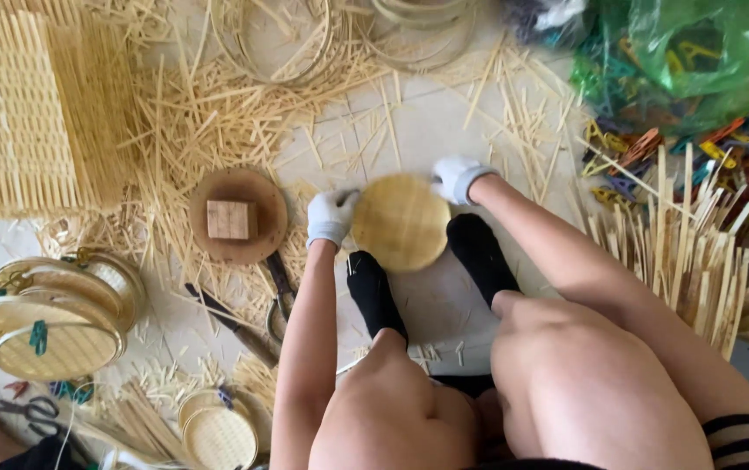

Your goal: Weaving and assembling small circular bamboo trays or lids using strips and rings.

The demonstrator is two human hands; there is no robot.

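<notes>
The light is soft and even, like daylight in a room. Nothing is very dark. Small, pale shadows sit under the knees (513, 305) and beside the black socks (479, 248) on the floor (444, 122). The white gloves look very bright, almost washed out. The green plastic bag (696, 52) in the upper right shines a bit and looks fuzzy. The straw (218, 113) in the upper left is a little soft too. The legs at the bottom look big and stretched.

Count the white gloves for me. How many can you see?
2. One glove is on the left hand, at the left edge of the round woven lid. The other is on the right hand, at the lid's upper right edge. I see no others.
</notes>
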